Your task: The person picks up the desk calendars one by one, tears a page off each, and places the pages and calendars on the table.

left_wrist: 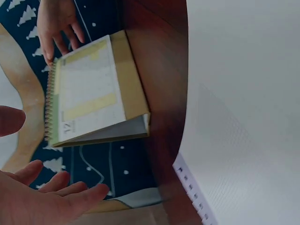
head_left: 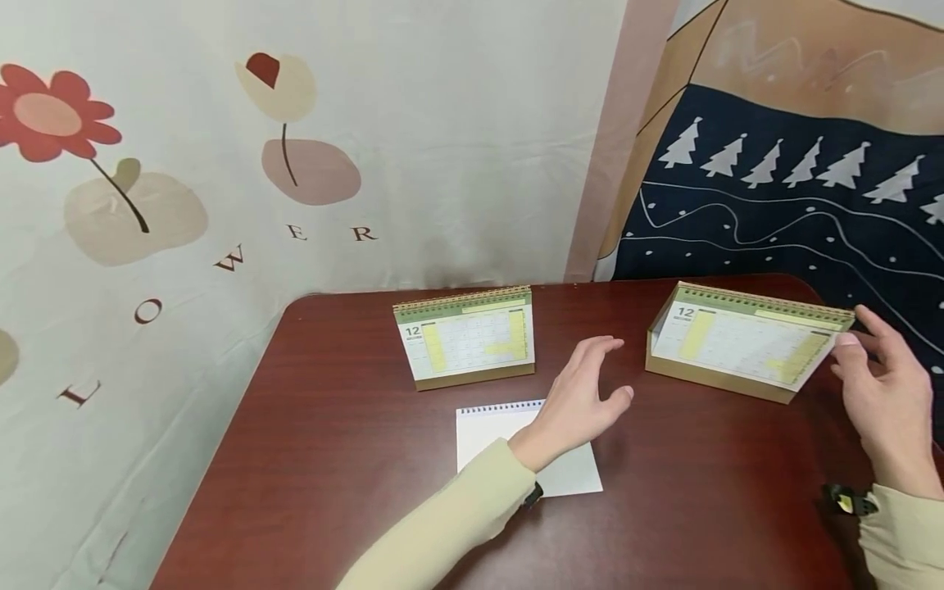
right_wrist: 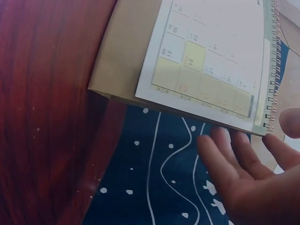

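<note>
A desk calendar (head_left: 752, 340) with a spiral top and a month page headed 12 stands at the right of the table. Beside its right end is my right hand (head_left: 888, 389), fingers spread, with fingertips (right_wrist: 267, 138) right at the spiral corner and the thumb apart. My left hand (head_left: 578, 401) hovers left of this calendar, fingers extended and thumb out, nothing between them. Under the left forearm lies a white spiral pad (head_left: 479, 438), partly covered by the arm. A second, similar desk calendar (head_left: 472, 340) stands upright behind the pad.
The reddish-brown table (head_left: 332, 483) meets a pale flower-printed curtain (head_left: 442, 164) behind and a dark blue cloth with white trees (head_left: 796, 205) at the right. A dark band with a yellow spot (head_left: 848, 500) shows at the right wrist.
</note>
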`<state>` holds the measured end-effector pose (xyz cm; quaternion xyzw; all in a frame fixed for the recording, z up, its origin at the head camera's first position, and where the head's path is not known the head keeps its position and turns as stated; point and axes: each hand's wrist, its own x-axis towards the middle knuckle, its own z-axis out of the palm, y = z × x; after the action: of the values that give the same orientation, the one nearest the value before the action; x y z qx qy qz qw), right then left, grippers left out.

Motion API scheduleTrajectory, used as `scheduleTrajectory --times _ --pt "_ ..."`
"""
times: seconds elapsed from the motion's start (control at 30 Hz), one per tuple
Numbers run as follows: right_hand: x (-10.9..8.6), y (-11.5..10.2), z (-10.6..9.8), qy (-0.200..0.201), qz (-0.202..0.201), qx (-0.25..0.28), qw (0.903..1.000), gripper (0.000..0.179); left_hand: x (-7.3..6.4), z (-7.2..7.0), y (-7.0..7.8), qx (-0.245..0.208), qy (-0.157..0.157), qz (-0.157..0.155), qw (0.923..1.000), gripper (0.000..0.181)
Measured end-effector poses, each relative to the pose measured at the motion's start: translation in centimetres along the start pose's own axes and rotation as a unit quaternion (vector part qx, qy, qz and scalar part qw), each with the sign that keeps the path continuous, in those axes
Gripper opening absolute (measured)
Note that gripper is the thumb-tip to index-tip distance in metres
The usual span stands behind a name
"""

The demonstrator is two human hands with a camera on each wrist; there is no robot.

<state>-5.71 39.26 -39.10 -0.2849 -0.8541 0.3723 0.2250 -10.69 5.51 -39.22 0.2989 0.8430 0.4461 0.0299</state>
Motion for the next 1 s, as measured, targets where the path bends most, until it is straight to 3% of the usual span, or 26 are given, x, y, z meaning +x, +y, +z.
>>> scheduleTrajectory --times 0.27,0.43,0.57,0.7,0.83,1.0 --pt "0.4 0.3 0.5 0.004 0.002 0.068 0.9977 0.05 1.8 0.9 -1.0 -0.011 -0.011 -0.045 0.9989 0.06" --pt "1.1 0.6 0.5 0.022 0.005 0.155 0.9877 0.038 2.0 1.3 -1.6 -0.017 -0.009 -0.058 0.9981 0.059" --pt "1.5 0.6 0.5 0.027 -0.001 0.187 0.982 0.036 2.0 1.4 -1.9 -0.02 -0.005 -0.065 0.9977 0.058" --pt "1.7 0.6 0.4 0.012 -0.011 0.184 0.9827 0.045 1.8 1.3 -2.2 -0.019 -0.005 -0.071 0.9973 0.057" --pt "1.6 0.7 0.3 -0.013 -0.028 0.173 0.9844 0.04 1.7 1.2 -2.4 -0.018 -0.006 -0.076 0.9969 0.056" --pt "1.3 0.8 0.3 -0.039 -0.039 0.218 0.9743 0.032 1.6 1.0 -2.7 -0.017 -0.007 -0.076 0.9969 0.055"
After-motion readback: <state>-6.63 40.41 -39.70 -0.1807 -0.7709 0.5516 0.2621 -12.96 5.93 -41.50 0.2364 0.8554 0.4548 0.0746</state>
